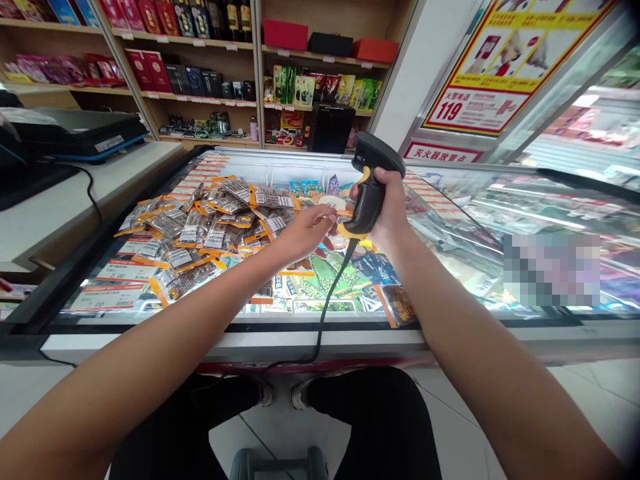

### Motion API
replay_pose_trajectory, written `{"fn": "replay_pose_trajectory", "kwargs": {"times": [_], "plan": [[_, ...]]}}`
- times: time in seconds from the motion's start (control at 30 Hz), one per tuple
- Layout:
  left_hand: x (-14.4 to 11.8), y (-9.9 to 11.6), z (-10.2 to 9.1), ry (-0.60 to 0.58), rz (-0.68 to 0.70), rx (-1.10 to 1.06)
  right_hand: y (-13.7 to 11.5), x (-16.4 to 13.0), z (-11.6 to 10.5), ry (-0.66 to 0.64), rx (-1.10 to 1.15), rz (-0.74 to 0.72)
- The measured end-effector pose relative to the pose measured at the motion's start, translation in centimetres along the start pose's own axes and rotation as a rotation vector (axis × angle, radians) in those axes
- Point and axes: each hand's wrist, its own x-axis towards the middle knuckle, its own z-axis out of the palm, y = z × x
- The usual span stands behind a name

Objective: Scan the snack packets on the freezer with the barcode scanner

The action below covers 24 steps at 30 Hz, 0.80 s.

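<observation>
A black and yellow barcode scanner (371, 200) is gripped by its handle in my right hand (393, 207), above the glass top of a freezer. Its black cable hangs down over the front edge. My left hand (311, 232) is close beside the scanner handle, thumb and fingers pinched together. What they hold, if anything, is hidden; a bit of orange shows between the two hands. To the left lies a heap of clear snack packets (217, 223) with orange edges and white barcode labels. One similar packet (397, 305) rests apart, under my right forearm.
Colourful packages show through the glass of the freezer (280, 340). A counter (120, 167) with a dark flat device (75, 130) stands at the left. Stocked shelves (200, 43) line the back, and a poster (520, 67) hangs at right. A grey stool (280, 463) is below me.
</observation>
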Motion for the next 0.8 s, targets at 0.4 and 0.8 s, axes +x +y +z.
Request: {"fn": "replay_pose_trajectory", "kwargs": {"times": [0.4, 0.8], "plan": [[0.3, 0.3, -3.0, 0.318, 0.025, -0.029, -1.9, -0.7, -0.6, 0.076, -0.225, -0.121], [1.3, -0.5, -4.4, 0.384, 0.019, -0.124, -2.5, -2.1, -1.7, -0.428, -0.160, 0.041]]}}
